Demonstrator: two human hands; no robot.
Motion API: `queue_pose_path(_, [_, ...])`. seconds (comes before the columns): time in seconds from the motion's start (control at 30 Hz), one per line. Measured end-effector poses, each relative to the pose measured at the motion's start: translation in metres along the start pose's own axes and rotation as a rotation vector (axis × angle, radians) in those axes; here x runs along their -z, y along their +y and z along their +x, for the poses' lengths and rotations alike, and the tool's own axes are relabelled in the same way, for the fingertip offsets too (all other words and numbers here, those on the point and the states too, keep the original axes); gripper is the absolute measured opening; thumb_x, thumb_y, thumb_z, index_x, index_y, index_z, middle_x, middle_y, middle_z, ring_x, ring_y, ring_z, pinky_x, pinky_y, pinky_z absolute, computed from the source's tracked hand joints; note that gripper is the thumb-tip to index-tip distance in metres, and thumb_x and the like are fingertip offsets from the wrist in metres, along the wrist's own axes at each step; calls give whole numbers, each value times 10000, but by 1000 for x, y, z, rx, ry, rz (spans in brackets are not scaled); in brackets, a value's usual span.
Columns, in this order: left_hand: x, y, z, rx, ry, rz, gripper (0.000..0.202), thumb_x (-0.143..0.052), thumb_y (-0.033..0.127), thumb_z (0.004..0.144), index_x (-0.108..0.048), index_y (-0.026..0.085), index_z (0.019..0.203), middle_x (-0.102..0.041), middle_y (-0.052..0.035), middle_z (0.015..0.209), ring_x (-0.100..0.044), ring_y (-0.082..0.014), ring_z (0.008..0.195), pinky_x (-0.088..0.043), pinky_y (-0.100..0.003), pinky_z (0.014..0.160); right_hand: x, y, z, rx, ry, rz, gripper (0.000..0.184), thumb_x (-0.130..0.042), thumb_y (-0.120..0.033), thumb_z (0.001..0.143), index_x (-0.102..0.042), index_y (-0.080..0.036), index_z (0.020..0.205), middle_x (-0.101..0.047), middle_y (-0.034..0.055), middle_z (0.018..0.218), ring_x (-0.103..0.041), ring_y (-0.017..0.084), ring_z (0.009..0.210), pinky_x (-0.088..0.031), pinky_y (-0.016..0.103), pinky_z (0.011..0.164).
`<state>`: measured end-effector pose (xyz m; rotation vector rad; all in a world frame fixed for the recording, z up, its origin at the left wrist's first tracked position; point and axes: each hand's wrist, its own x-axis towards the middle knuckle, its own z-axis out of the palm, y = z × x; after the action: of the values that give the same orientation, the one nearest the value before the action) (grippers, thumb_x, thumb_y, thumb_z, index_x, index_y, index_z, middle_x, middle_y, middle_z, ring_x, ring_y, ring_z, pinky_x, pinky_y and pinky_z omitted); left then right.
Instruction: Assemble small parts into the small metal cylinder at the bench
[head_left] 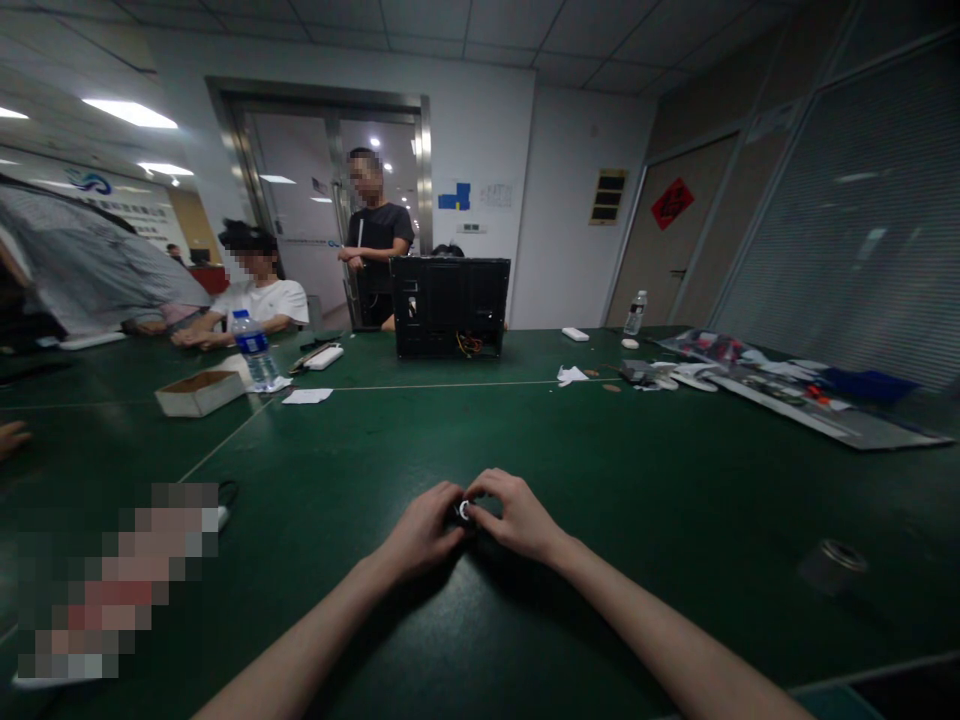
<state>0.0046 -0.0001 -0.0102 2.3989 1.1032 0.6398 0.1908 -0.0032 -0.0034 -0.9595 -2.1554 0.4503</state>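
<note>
Over the green tabletop, both of my hands meet at a small object with a white ring; its kind is too small to make out. My left hand has its fingers curled against the left side of it. From the right, my right hand pinches it between thumb and fingers. My fingers hide most of the object, and only the whitish ring and a dark part show in the gap between the hands.
A black computer case stands at the far side. Left are a water bottle and an open white box. A metal cylinder sits at right, below a cluttered board. Two people are across the table.
</note>
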Motion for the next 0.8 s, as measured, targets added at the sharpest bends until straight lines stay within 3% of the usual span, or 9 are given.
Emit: queue_pose_path(0.8, [-1,-3,0,-17,5,7,139,-532,182,768,-545,169,906,-563,-36,885,-504,-172,810,-386,-247,701,1,1,0,-14,8,-6,20,-617,-178,807,-634,-185,815,-632,28,830,-560,162,820,-428,294,762])
